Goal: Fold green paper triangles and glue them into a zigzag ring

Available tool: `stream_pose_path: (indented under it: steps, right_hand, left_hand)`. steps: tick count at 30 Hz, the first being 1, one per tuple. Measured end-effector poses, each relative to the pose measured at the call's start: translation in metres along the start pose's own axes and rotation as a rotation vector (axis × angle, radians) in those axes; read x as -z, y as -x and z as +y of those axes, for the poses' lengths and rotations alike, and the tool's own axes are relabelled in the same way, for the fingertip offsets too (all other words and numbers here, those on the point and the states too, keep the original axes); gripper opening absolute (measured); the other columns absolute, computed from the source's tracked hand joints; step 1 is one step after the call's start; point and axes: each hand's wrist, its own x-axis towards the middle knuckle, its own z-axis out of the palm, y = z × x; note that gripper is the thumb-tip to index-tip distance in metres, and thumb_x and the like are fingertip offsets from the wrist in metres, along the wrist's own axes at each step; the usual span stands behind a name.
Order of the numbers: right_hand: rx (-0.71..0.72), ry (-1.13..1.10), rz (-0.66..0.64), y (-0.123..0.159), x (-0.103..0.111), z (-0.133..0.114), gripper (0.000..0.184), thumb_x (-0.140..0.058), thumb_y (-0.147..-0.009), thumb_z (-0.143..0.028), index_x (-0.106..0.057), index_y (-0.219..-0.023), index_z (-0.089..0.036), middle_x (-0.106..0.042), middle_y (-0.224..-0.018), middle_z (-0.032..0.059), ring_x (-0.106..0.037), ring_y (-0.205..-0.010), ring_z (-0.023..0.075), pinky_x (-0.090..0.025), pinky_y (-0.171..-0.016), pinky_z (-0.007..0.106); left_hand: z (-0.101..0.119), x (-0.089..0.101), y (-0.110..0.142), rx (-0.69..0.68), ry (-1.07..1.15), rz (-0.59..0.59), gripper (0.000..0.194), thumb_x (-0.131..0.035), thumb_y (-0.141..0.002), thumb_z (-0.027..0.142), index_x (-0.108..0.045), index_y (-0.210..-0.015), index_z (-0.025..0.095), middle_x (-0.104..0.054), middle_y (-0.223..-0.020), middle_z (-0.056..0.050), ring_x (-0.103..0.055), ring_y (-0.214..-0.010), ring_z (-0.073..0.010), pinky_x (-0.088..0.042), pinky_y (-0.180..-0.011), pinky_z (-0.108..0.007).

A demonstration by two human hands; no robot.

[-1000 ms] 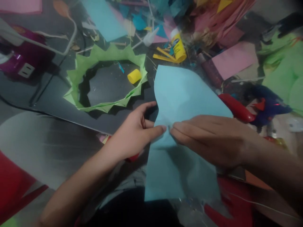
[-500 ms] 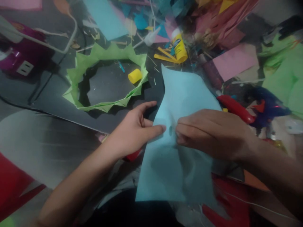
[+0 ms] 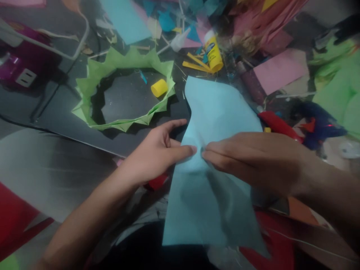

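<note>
A large light blue paper sheet [image 3: 216, 108] lies aslant over the table edge and hangs down in front of me, buckled in the middle. My left hand [image 3: 165, 150] grips its left edge, thumb on top and some fingers underneath, the index finger stretched out beyond. My right hand [image 3: 247, 157] is closed, its fingertips pressed together on the sheet just right of my left thumb. A small dark spot shows on the paper there. Left of the sheet stands a green zigzag paper ring [image 3: 129, 62], with a yellow cap [image 3: 159, 88] inside it.
Behind the sheet are a yellow glue bottle [image 3: 213, 52], yellow strips [image 3: 197, 63] and coloured scraps. Pink paper [image 3: 278, 71], a red tool handle [image 3: 278, 125] and green paper [image 3: 337, 90] lie right. A purple device [image 3: 22, 71] stands left.
My right hand has shifted left, its fingertips now near my left thumb. The sheet's top corner has moved left and its lower edge hangs slightly lower. My left hand has barely moved.
</note>
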Motion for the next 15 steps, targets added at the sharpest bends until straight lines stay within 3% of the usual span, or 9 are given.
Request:
stream_pose_path:
  steps: [7, 15]
  right_hand:
    - [0.181, 0.122, -0.084, -0.014, 0.009, -0.002, 0.035, -0.03, -0.093, -0.027, -0.057, -0.072, -0.021, -0.05, -0.053, -0.0013, -0.043, -0.048, 0.0125, -0.034, -0.05, 0.029]
    - [0.328, 0.22, -0.034, -0.021, 0.009, -0.002, 0.036, -0.029, -0.091, -0.015, -0.053, -0.066, -0.021, -0.054, -0.06, -0.001, -0.043, -0.052, 0.0116, -0.034, -0.054, 0.03]
  left_hand:
    - [0.005, 0.001, 0.0, 0.021, -0.005, 0.004, 0.068, -0.071, -0.068, 0.022, -0.045, -0.13, 0.014, -0.052, -0.047, 0.007, -0.047, -0.04, -0.0076, -0.036, -0.041, -0.019]
    - [0.006, 0.001, 0.001, 0.028, 0.03, -0.01, 0.066, -0.07, -0.068, 0.019, -0.046, -0.129, 0.013, -0.058, -0.052, 0.005, -0.054, -0.045, -0.0101, -0.042, -0.044, -0.019]
